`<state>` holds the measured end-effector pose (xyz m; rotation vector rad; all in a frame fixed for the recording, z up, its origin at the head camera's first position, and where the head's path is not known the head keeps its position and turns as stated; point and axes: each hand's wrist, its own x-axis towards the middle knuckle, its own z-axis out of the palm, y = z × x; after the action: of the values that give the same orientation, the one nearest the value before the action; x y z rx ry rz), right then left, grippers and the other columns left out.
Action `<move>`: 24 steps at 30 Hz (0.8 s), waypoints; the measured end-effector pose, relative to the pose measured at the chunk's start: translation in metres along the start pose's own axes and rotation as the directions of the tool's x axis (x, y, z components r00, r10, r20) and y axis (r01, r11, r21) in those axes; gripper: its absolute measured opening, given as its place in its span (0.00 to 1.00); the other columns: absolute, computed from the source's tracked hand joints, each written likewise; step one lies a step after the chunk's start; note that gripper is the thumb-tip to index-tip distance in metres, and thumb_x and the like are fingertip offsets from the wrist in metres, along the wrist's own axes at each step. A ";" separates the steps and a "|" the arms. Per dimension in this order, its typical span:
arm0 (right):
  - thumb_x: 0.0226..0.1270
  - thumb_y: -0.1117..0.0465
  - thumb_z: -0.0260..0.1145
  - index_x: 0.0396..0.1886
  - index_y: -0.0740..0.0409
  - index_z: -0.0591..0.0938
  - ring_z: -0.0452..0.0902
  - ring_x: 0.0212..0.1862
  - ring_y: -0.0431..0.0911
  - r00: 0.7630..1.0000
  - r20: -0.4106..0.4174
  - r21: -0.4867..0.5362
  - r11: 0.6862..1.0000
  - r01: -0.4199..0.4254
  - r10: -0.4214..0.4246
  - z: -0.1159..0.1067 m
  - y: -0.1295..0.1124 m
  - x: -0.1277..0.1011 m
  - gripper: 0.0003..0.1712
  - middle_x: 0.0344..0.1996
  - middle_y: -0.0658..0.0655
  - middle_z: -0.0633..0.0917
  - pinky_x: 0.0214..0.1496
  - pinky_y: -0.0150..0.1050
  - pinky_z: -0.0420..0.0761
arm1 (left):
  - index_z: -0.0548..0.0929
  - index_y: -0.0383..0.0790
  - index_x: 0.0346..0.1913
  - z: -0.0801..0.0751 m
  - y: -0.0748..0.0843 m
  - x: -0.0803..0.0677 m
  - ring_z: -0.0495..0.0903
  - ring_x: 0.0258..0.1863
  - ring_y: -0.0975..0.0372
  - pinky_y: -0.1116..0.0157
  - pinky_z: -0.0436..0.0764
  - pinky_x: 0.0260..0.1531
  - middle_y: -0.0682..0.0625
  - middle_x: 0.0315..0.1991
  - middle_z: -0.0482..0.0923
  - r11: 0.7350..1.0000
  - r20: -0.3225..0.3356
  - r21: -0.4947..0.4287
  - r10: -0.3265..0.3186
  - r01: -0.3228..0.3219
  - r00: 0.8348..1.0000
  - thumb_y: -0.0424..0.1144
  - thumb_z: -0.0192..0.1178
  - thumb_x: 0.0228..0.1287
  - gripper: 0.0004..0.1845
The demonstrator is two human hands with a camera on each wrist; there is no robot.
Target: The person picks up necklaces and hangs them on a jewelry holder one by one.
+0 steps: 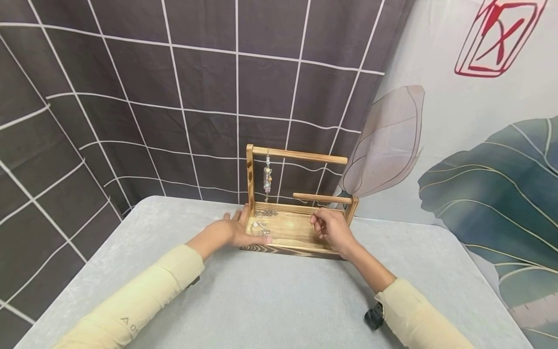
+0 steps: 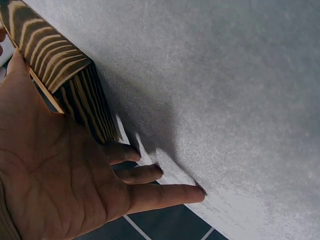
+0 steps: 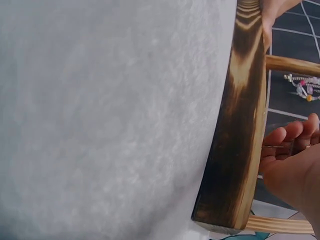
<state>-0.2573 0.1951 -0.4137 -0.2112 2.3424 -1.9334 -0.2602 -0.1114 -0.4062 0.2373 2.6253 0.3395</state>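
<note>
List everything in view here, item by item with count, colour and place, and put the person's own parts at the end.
wooden stand: 1, yellow-brown with dark grain, on the table
upper bar: 1, light brown, from the left post
lower bar: 1, light brown, at the right end
beaded strands: count unclear, multicoloured, hanging from upper bar
jewellery: two clusters, silvery, left end of the stand's tray
table: 1, pale grey, beneath the stand
grid backdrop: 1, dark with white lines, behind
leaf-print backdrop: 1, pale with teal leaf and red mark, right
black devices: 2, black, by the cuffs
sleeves: 2, cream, both forearms
left grip: 1, bare hand, touching stand's left end
right grip: 1, bare hand, fingers curled, over tray
</note>
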 end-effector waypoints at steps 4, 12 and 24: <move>0.90 0.61 0.51 0.35 0.65 0.83 0.75 0.26 0.41 1.000 -0.021 0.053 0.998 0.022 -0.021 0.003 -0.004 -0.003 0.21 0.22 0.47 0.80 0.30 0.31 0.80 | 0.28 0.37 0.93 -0.001 0.000 -0.001 0.39 0.92 0.28 0.24 0.57 0.86 0.32 0.94 0.35 1.000 -0.001 -0.002 0.000 0.000 1.000 0.91 0.49 0.65 0.78; 0.91 0.61 0.58 0.44 0.71 0.87 0.85 0.39 0.40 0.987 -0.001 -0.170 0.973 0.156 -0.158 0.012 -0.015 -0.010 0.19 0.33 0.57 0.89 0.47 0.33 0.88 | 0.28 0.38 0.93 -0.002 0.000 -0.002 0.39 0.92 0.28 0.23 0.58 0.85 0.32 0.95 0.35 1.000 0.001 -0.004 -0.008 0.008 1.000 0.90 0.49 0.66 0.77; 0.94 0.55 0.58 0.51 0.65 0.88 0.90 0.46 0.41 0.979 0.013 -0.228 0.953 0.201 -0.204 0.027 -0.039 -0.015 0.19 0.42 0.61 0.93 0.54 0.37 0.92 | 0.28 0.39 0.93 0.000 -0.001 -0.001 0.40 0.92 0.28 0.21 0.58 0.84 0.31 0.94 0.37 1.000 -0.008 -0.012 -0.010 0.010 1.000 0.90 0.50 0.66 0.76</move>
<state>-0.2369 0.1646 -0.3811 -0.4779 2.6420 -1.7409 -0.2598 -0.1127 -0.4061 0.2186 2.6310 0.3533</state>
